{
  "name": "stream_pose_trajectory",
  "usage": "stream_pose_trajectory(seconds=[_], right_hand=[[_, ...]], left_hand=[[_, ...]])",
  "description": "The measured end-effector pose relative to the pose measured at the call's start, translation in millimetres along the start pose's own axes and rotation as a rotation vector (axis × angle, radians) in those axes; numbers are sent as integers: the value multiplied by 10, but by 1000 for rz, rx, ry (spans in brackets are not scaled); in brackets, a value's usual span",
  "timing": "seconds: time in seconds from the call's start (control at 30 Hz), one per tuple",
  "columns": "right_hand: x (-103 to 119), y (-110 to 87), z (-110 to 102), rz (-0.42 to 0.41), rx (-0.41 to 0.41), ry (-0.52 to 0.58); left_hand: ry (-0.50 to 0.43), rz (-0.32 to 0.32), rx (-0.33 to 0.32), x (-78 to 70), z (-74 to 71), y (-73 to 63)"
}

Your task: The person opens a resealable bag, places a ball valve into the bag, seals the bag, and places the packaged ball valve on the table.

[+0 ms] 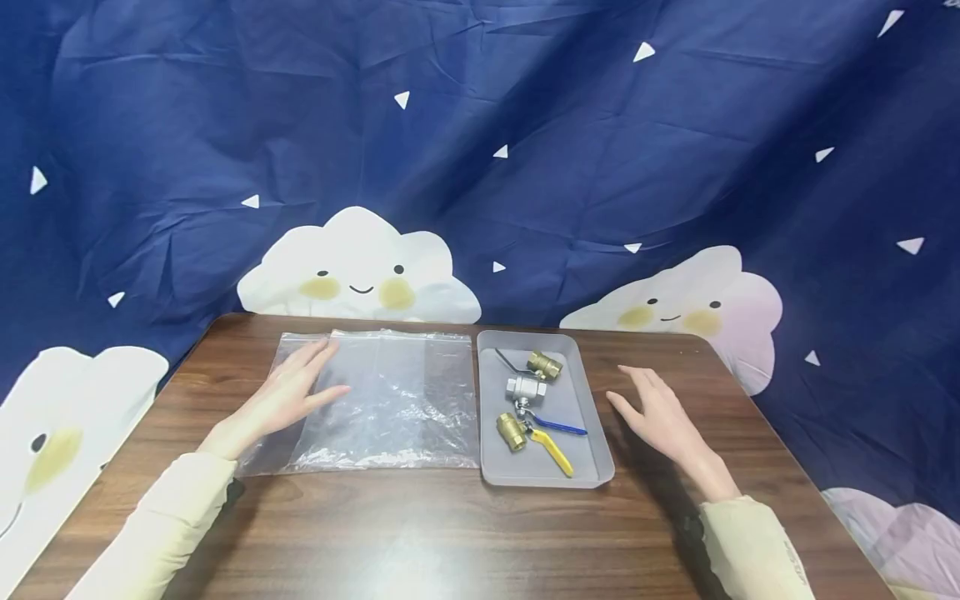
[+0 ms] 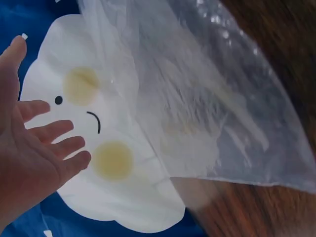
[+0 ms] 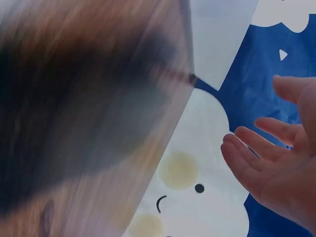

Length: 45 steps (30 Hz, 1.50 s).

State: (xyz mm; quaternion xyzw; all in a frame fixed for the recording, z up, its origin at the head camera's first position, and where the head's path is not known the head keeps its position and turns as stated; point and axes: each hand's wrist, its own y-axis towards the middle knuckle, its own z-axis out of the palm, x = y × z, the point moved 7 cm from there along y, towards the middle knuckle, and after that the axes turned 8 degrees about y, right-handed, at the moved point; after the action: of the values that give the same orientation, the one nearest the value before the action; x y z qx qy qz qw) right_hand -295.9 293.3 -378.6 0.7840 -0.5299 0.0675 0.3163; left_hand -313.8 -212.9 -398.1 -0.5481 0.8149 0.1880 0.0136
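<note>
Fingers spread, my left hand hovers over the left part of a clear plastic zip bag lying flat on the table. In the left wrist view the hand holds nothing, with the bag beside it. To the bag's right is a shallow grey tray. In it lie three ball valves: a brass one with a dark lever, a silver one with a blue lever, and a brass one with a yellow lever. My right hand is right of the tray, fingers extended and holding nothing.
Everything lies on a dark wooden table. Behind it hangs a blue curtain printed with white clouds and small triangles. The bag's right edge lies right against the tray's left side.
</note>
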Motion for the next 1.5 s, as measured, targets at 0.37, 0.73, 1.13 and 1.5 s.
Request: stream_pose_trajectory(seconds=[0.37,0.73,1.13,1.5], right_hand=[[203,15,106,4,-19,139],[506,23,259,26,56,246],[848,19,512,68,178,367],[1084,41,690,81,276,435]], left_hand=[[-60,24,25,-111,147,55],[-130,15,49,-157,211,206],[-265,-92,96,-113,290,392],[-325,-262,178,-20,368,535]])
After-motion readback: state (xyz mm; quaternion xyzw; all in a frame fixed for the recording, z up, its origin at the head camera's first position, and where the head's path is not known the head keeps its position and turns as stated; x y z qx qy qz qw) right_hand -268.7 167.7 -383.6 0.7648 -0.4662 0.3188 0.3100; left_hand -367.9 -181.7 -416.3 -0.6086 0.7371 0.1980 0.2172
